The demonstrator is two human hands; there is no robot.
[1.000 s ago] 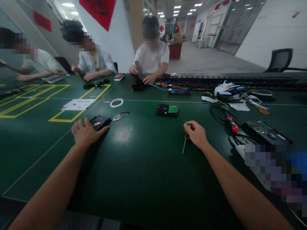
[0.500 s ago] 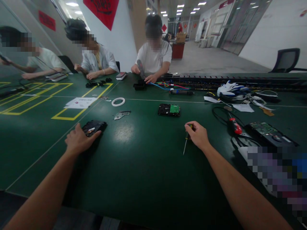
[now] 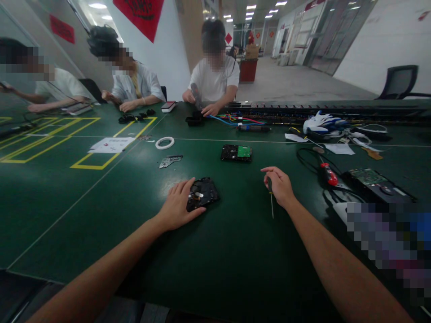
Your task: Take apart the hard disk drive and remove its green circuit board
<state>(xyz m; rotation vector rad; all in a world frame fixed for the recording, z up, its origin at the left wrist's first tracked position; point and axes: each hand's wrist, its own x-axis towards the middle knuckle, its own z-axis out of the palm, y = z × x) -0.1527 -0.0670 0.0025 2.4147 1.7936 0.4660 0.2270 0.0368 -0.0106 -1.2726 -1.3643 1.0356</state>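
Observation:
My left hand (image 3: pixel 177 207) grips the left side of a black hard drive (image 3: pixel 206 192), its thumb along the near edge and its fingers over the far left corner. The drive is by the tabletop, in front of me; whether it rests flat is hard to tell. In my right hand (image 3: pixel 281 187) is a small screwdriver (image 3: pixel 272 204), its thin metal shaft pointing down toward me. The index finger of that hand sticks out to the left. Beyond my hands lies another hard drive (image 3: pixel 236 153) with a green circuit board showing.
A bare circuit board (image 3: pixel 170 161) and a white ring (image 3: pixel 164 143) lie on the green table (image 3: pixel 215 260). Right of me are red-handled pliers or cutters (image 3: pixel 329 175), cables and a black device (image 3: pixel 380 185). White-and-blue gloves (image 3: pixel 323 123) lie farther back. Three people sit across the table.
My left hand has brought the hard drive rightward from the left side to the middle, turning it. My right hand keeps the screwdriver, whose tip has swung to the right.

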